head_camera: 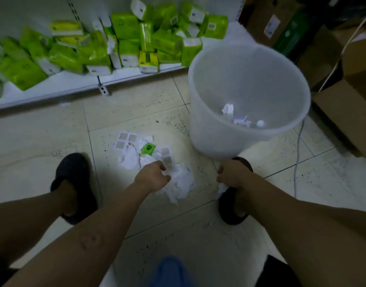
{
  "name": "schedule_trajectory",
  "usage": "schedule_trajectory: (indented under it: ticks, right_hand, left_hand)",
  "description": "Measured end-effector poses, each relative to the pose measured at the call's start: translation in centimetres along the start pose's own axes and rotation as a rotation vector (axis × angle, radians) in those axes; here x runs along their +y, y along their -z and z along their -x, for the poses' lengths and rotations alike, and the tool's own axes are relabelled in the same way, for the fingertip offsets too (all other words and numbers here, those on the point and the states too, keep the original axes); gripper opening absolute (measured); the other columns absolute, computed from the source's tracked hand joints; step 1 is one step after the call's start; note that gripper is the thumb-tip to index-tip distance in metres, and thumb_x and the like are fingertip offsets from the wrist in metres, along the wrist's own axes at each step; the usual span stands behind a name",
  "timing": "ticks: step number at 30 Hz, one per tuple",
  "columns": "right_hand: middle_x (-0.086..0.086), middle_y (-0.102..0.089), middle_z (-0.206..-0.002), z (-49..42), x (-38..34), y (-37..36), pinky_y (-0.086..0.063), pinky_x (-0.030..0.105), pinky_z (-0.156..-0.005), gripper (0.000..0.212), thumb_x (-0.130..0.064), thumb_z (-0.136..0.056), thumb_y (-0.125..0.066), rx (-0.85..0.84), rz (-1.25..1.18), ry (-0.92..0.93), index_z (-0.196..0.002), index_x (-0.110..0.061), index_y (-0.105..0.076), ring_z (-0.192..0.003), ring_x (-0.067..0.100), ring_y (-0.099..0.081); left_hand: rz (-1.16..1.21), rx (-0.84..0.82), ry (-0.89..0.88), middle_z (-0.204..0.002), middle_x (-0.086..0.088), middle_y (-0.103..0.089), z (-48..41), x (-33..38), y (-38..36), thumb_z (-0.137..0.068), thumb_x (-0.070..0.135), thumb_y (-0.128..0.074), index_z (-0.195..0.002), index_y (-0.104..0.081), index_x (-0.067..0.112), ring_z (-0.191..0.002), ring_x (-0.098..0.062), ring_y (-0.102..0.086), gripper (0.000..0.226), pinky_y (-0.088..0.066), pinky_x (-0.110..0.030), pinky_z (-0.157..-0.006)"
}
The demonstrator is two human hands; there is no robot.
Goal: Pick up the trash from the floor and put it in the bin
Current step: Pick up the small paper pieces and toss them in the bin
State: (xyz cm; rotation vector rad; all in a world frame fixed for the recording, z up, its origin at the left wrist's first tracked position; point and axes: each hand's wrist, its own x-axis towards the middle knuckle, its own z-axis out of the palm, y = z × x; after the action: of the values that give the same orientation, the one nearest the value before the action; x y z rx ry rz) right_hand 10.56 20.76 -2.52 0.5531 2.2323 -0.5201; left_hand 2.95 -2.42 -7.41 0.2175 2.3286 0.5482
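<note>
A heap of trash lies on the tiled floor between my feet: crumpled white tissue (181, 184), a white sheet with square cut-outs (124, 139), a small green packet (148, 148) and a clear plastic piece (166, 157). My left hand (154, 176) is down on the heap, fingers curled into the crumpled tissue. My right hand (231, 172) hovers above my right shoe, gripping a small scrap of white tissue (221, 189). The translucent white bin (200, 133) stands just beyond it, with a few white scraps at its bottom.
A low white shelf (59, 85) piled with green tissue packs (124, 38) runs along the back. Cardboard boxes (343, 112) stand at the right. A thin cable (297, 160) trails over the floor beside the bin. My dark slippers (74, 175) flank the heap.
</note>
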Motion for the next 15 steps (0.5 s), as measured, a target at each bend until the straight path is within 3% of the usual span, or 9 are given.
schedule_trajectory:
  ticks: [1,4,8,15]
  right_hand:
    - [0.01,-0.055,-0.075,-1.0,0.1,-0.5,-0.042,0.017,-0.055,0.013,-0.013,-0.087,-0.057,-0.019,0.046,-0.016,-0.079,-0.004,-0.061,-0.067,0.019,-0.054]
    - [0.012,-0.061,-0.111,-4.3,0.2,-3.5,-0.049,0.035,-0.084,0.03,-0.016,-0.09,-0.052,-0.03,0.228,-0.039,-0.117,-0.005,-0.059,-0.1,0.028,-0.058]
    - [0.012,-0.053,-0.122,-7.9,0.2,-8.2,-0.036,0.047,-0.101,0.03,-0.024,-0.089,-0.052,0.044,0.552,-0.014,-0.117,-0.013,-0.055,-0.117,0.033,-0.047]
    - [0.017,-0.048,-0.134,-13.8,2.3,-11.3,-0.009,0.054,-0.116,0.032,-0.03,-0.089,-0.05,-0.019,0.818,-0.104,-0.115,-0.014,-0.058,-0.129,0.035,-0.038]
  left_hand:
    - [0.005,-0.018,0.0,-0.12,-0.008,-0.063,-0.7,-0.3,-0.9,-0.083,0.038,-0.066,-0.122,-0.056,0.016,-0.105,-0.023,-0.061,0.046,-0.047,-0.028,-0.084]
    - [0.023,-0.069,-0.01,-0.121,-0.01,-0.062,-3.1,-1.4,-3.5,-0.083,0.036,-0.066,-0.122,-0.056,0.013,-0.108,-0.024,-0.059,0.046,-0.042,-0.025,-0.08]
    - [0.003,-0.128,-0.048,-0.125,-0.016,-0.057,-6.6,-2.5,-6.6,-0.087,0.029,-0.063,-0.126,-0.052,0.009,-0.111,-0.03,-0.057,0.046,-0.042,-0.029,-0.081]
    - [-0.037,-0.071,-0.151,-0.127,-0.018,-0.046,-11.9,-2.0,-9.6,-0.087,0.018,-0.06,-0.14,-0.037,0.016,-0.11,-0.035,-0.053,0.058,-0.051,-0.041,-0.083]
